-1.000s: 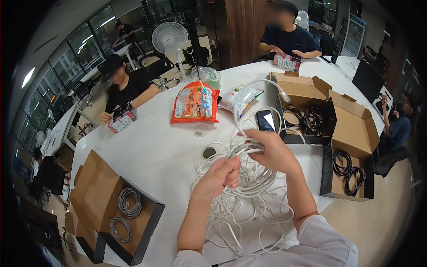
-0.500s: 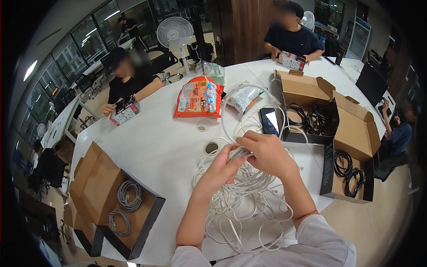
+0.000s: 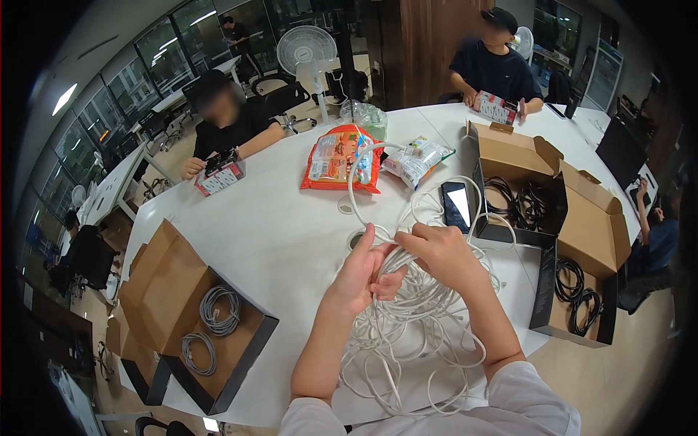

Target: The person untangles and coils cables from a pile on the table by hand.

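Observation:
A tangled heap of white cable (image 3: pixel 418 309) lies on the table right in front of me, with loops spilling toward my body. Strands from it run through my left hand (image 3: pixel 361 280), whose thumb points up while the fingers curl around them. My right hand (image 3: pixel 449 256) pinches the cable just to the right, close to the left fingertips. From between the hands one length arcs upward, its thick white end reaching over the snack bags. A dark phone (image 3: pixel 456 208) rests beyond my right hand, partly ringed by cable.
At left, an open cardboard box (image 3: pixel 251 336) holds coiled grey cables (image 3: pixel 219 311). Two open boxes at right hold black cables (image 3: pixel 579 298). An orange snack bag (image 3: pixel 340 160) and a white snack bag (image 3: pixel 418 161) lie ahead. Two people across the table hold small boxes.
The raised cable end has swung left, over the orange bag. My left thumb has lifted away from the fingers. The whole view has shifted slightly, moving the surroundings rightward.

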Demonstrator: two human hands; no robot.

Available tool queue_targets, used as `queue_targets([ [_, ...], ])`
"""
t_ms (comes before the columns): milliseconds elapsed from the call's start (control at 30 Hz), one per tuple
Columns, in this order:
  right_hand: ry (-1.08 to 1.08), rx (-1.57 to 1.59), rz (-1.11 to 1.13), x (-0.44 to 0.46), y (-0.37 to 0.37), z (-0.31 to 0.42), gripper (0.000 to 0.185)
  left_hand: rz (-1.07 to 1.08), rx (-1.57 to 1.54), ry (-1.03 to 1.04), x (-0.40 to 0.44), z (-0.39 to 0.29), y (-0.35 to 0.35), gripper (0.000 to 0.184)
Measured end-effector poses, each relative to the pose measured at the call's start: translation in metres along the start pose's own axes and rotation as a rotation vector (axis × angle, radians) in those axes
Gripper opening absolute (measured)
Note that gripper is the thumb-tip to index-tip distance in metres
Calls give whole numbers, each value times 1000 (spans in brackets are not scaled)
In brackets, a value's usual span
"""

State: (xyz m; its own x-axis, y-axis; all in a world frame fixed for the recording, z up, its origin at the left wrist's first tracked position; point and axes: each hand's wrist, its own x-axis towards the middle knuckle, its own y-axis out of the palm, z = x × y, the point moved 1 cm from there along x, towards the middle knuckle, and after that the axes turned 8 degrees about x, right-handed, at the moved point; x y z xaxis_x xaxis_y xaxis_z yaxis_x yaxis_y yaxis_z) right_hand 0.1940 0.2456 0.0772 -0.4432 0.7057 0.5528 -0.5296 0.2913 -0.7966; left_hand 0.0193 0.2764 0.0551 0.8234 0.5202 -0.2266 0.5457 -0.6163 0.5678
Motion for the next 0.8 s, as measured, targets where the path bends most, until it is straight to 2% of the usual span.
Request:
queue_targets([
  [167,-21,-25,26,-1,-3,3,22,32,-38,-47,3,6,0,76],
  [267,-39,-37,13,-1,-7,6,23,90,188,3,8,12,-4,72],
  [367,-36,-44,-2,-1,-10,9,24,1,433,43,6,12,4,67],
  [467,-36,-50,-8,-1,-11,9,25,134,161,38,8,12,-2,66],
  [567,-7,3,-11,0,-13,6,27,68,54,45,7,11,1,68],
  [600,11,35,-12,0,-13,4,29,147,-2,87,7,13,-4,60],
  [700,101,129,-7,-4,-6,-9,35,-53,335,240,1,5,11,58],
  [733,123,140,-20,-5,-3,-13,35,-95,350,280,1,5,10,73],
  [800,165,140,-49,-4,-5,-15,36,-235,476,450,4,9,10,74],
])
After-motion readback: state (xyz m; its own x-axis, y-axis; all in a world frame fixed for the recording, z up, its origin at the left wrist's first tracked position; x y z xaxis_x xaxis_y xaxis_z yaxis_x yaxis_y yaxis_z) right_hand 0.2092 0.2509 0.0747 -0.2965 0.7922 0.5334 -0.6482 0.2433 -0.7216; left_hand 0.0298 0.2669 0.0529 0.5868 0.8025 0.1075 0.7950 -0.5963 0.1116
